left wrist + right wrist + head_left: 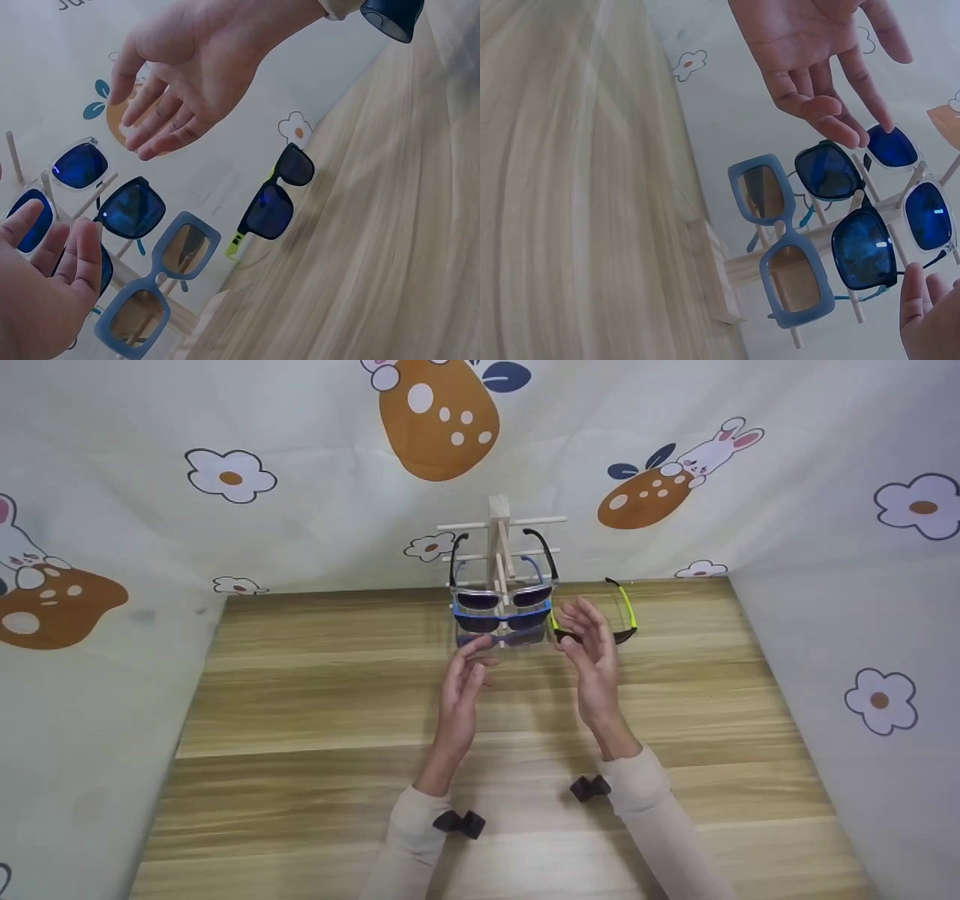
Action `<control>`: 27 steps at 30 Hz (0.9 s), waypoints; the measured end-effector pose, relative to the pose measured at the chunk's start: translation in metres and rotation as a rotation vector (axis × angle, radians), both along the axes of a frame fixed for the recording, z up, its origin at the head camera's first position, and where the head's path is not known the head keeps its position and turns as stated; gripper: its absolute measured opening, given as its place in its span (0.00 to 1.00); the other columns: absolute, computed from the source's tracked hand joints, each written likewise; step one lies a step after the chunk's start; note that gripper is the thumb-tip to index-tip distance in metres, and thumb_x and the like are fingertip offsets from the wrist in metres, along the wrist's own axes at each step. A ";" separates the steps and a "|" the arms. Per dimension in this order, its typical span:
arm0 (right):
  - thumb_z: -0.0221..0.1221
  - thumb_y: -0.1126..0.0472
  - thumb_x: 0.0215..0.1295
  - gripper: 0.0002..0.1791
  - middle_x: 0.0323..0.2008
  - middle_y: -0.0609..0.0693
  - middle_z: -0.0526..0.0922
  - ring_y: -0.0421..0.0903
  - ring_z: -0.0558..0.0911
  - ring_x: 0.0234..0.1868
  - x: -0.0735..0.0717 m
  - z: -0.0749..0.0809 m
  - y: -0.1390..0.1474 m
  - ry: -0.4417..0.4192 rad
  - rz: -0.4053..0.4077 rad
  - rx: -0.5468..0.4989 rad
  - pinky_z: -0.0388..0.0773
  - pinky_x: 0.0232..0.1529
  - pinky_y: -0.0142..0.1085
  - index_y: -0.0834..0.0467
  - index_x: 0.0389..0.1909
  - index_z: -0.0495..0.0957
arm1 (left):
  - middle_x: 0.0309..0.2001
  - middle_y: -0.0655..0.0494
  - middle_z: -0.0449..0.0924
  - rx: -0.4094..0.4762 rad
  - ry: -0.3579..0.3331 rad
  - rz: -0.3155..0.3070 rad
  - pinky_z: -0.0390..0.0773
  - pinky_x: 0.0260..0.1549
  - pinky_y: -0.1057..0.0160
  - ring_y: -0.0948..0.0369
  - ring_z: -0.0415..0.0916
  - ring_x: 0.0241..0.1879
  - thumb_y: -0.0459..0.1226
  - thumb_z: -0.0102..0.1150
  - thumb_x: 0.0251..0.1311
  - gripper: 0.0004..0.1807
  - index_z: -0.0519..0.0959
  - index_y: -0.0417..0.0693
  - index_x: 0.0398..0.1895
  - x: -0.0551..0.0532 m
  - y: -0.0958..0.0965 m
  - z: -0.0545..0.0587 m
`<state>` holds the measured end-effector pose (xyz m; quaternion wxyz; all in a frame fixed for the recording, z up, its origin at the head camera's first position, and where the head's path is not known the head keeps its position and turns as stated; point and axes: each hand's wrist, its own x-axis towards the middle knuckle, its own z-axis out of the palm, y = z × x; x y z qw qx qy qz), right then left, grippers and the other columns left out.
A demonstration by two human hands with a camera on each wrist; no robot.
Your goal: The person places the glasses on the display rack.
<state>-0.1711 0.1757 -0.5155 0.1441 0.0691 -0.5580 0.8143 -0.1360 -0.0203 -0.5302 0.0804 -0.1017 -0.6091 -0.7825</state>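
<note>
My left hand (459, 706) is raised before the lower part of a wooden glasses rack (498, 536), fingers loosely bent and holding nothing. Its fingertips overlap the lowest pair, blue-grey sunglasses (184, 255) with brownish lenses. Above these hang sunglasses with dark lenses and blue temples (480, 623), then clear-framed sunglasses (478, 600). My right hand (598, 671) hovers to the right of the rack, palm turned inward, likewise holding nothing. Behind its fingers, black-fronted sunglasses with yellow-green temples (271, 211) stand on the table, partly hidden in the head view.
The wood-grain table (322, 682) meets a printed cloth backdrop (315, 532) at the back and both sides. Bare pegs (540, 520) stick out at the top of the rack. A small black device (460, 824) sits at the left sleeve, another (589, 788) at the right.
</note>
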 end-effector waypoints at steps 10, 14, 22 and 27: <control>0.61 0.69 0.78 0.33 0.68 0.60 0.79 0.50 0.79 0.67 0.006 -0.007 0.011 -0.023 -0.007 0.037 0.83 0.58 0.38 0.70 0.79 0.64 | 0.72 0.30 0.72 -0.020 -0.046 -0.059 0.80 0.57 0.56 0.50 0.76 0.63 0.35 0.42 0.85 0.24 0.69 0.28 0.75 0.005 0.012 -0.001; 0.63 0.67 0.78 0.33 0.70 0.67 0.76 0.57 0.78 0.68 0.008 -0.009 0.015 -0.013 -0.013 0.048 0.84 0.58 0.37 0.69 0.79 0.65 | 0.72 0.29 0.72 -0.013 -0.039 -0.084 0.80 0.58 0.52 0.52 0.77 0.63 0.34 0.42 0.85 0.24 0.69 0.27 0.74 0.007 0.019 -0.004; 0.62 0.68 0.78 0.32 0.69 0.61 0.80 0.62 0.77 0.69 0.009 -0.016 0.025 -0.018 -0.045 0.094 0.83 0.58 0.39 0.69 0.78 0.66 | 0.72 0.36 0.75 -0.057 -0.033 -0.160 0.81 0.58 0.53 0.55 0.78 0.62 0.35 0.44 0.85 0.23 0.73 0.31 0.73 0.014 0.034 -0.010; 0.60 0.71 0.77 0.31 0.71 0.70 0.75 0.58 0.78 0.68 0.012 -0.017 0.029 -0.030 -0.048 0.105 0.84 0.61 0.39 0.68 0.78 0.67 | 0.72 0.35 0.75 -0.075 -0.026 -0.186 0.81 0.59 0.45 0.55 0.77 0.62 0.35 0.45 0.86 0.22 0.73 0.32 0.74 0.017 0.042 -0.013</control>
